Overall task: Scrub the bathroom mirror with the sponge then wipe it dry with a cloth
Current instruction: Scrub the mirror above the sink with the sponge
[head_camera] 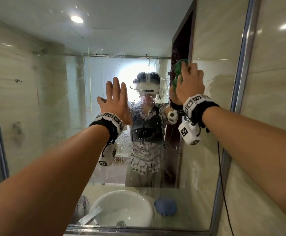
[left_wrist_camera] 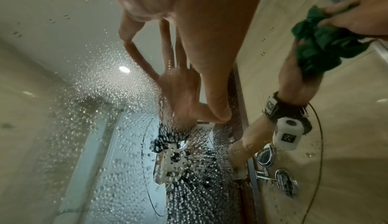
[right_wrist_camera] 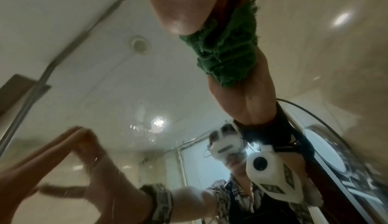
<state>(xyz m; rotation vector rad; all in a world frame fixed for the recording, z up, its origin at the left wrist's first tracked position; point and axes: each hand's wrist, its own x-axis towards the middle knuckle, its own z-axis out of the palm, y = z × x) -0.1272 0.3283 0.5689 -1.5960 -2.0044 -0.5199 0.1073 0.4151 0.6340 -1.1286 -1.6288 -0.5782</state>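
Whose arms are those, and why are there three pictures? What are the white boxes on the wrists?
Both arms belong to one person standing at a bathroom mirror. The big picture comes from a camera worn on the head, so you also see the person reflected in the glass. The other two pictures come from the white boxes. These are small cameras strapped to each wrist, looking along the fingers. The left hand is spread open with its fingertips on the wet glass. The right hand grips a bunched green cloth against the mirror near its right edge. Water drops dot the glass. Low in the reflection is a white sink.
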